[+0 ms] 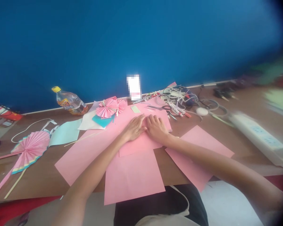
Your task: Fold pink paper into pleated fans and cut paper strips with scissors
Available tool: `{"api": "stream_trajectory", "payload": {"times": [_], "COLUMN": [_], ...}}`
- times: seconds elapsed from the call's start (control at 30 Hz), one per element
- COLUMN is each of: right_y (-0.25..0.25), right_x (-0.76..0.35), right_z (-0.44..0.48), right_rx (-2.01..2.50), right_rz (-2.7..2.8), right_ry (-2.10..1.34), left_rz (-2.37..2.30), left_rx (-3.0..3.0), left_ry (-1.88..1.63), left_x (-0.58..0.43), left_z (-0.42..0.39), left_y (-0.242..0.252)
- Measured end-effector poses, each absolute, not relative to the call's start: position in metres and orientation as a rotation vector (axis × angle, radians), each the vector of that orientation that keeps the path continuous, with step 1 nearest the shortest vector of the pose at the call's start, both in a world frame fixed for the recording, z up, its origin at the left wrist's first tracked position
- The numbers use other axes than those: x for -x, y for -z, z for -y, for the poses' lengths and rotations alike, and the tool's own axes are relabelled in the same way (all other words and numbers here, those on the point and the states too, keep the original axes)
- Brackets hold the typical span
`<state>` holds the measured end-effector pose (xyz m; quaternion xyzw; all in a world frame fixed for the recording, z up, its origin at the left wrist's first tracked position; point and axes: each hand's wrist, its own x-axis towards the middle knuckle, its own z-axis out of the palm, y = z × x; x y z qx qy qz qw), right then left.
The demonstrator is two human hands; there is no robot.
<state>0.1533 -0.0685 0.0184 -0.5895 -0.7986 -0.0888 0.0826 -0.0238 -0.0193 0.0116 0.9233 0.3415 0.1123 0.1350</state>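
My left hand lies on a pink paper sheet with its fingers stretched out and its thumb toward my other hand. Close beside it, my right hand has its fingers curled and pressed down on the same pink paper; its fingertips are hidden. More pink sheets spread around, one paper overhanging the table's front edge and another under my right forearm. Scissors and a small pale yellow paper piece lie just beyond my hands.
Pleated pink rosettes and a pleated fan lie left, by a light blue sheet. A bottle leans near the blue wall. Tangled cables and paper strips sit back right; a power strip is far right.
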Motion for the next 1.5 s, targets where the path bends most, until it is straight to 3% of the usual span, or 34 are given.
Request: {"api": "stream_trajectory", "payload": {"times": [0.3,0.73,1.03,1.4,1.5], "right_y": [-0.019,-0.005,-0.007,-0.03,-0.057], "right_x": [-0.203,-0.214,-0.215,-0.234,-0.24], "right_z": [0.061,0.054,0.056,0.042,0.049], "right_rx": [1.645,1.58,1.568,1.293,1.158], "right_rz": [2.493,2.452,2.407,1.89,2.143], "right_ry": [0.31,0.087,0.035,-0.399,-0.514], "left_rz": [-0.993,-1.015,-0.875,-0.596,-0.549], "left_rx": [-2.706,-2.733,-2.527,-3.118,-3.334], "left_ry": [-0.271,-0.231,-0.362,-0.343,-0.376], "left_x": [0.023,0.023,0.029,0.038,0.037], "left_z": [0.018,0.02,0.023,0.025,0.03], "left_y": [-0.013,-0.013,-0.036,-0.034,-0.031]}}
